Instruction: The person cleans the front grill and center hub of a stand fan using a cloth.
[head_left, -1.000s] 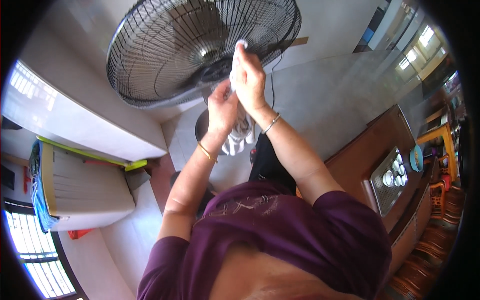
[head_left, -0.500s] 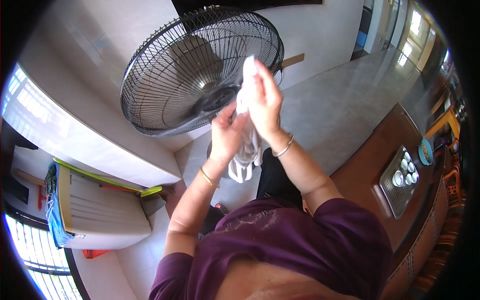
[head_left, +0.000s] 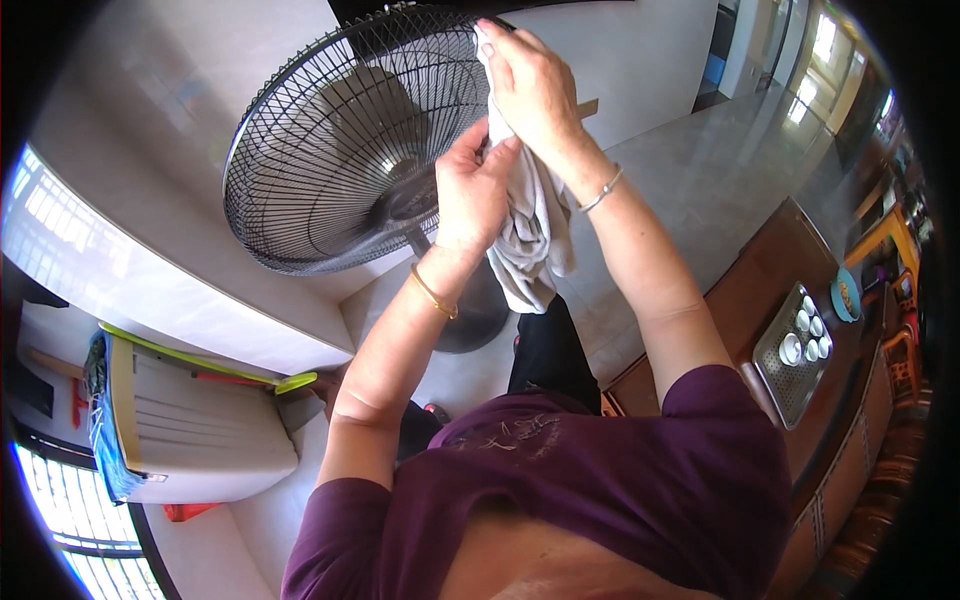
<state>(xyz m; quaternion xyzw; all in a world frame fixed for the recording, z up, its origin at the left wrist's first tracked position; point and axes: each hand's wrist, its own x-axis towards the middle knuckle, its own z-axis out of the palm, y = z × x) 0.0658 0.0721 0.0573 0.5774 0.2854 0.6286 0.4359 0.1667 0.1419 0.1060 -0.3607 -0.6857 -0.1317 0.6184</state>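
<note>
A black standing fan [head_left: 310,150] with a wire cage fills the upper middle, its round base under it. My right hand [head_left: 530,90] grips a pale grey-white cloth [head_left: 530,240], pressing one end at the cage's upper right rim with fingertips. Lower and to the left, my left hand [head_left: 470,190] is closed on the same cloth beside the cage. The rest of the cloth hangs loosely below both hands, in front of the fan's base.
At right, a brown wooden table [head_left: 750,260] holds a perforated metal tray [head_left: 775,380] with several white cups and a turquoise bowl [head_left: 846,298]. Orange-brown wooden furniture stands beyond. At left are a white ledge [head_left: 180,290], a pale bin-like box [head_left: 210,420] and a yellow-green pole [head_left: 200,355].
Both hands have moved upward since half a second ago, the right one reaching the top right of the fan's cage. More of the hanging cloth and the fan's base now show.
</note>
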